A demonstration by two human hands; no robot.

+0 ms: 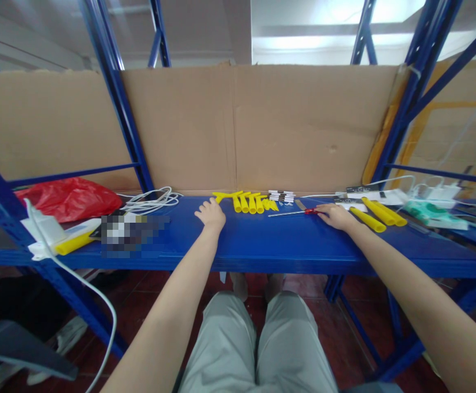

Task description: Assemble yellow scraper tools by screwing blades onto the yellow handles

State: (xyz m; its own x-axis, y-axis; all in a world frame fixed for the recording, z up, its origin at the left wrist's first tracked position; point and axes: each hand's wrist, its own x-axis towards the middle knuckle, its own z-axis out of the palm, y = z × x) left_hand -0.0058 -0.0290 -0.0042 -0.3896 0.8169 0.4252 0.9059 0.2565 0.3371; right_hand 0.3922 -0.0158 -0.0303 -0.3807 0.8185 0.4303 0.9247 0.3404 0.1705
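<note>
My left hand (212,214) rests on the blue shelf top, its fingers spread apart. Its fingertips are beside the leftmost yellow plastic piece (218,197) and seem to touch it. In my right hand (337,216) is the red handle of a screwdriver (289,213), its long metal shaft pointing left along the shelf. Between the hands stand several yellow tube-shaped plastic pieces (245,204) in a row, with smaller yellow pieces (269,204) at their right end. Behind the screwdriver lie a stack of black-and-white parts (281,196) and some tiny metal bits (289,204).
More yellow tubes (381,213) lie right of my right hand, near a green-and-white packet (430,213). On the left are a red plastic bag (74,199), coiled white cable (152,201) and another yellow handle (74,243). A cardboard panel (303,125) closes the back; blue posts (117,98) frame the shelf.
</note>
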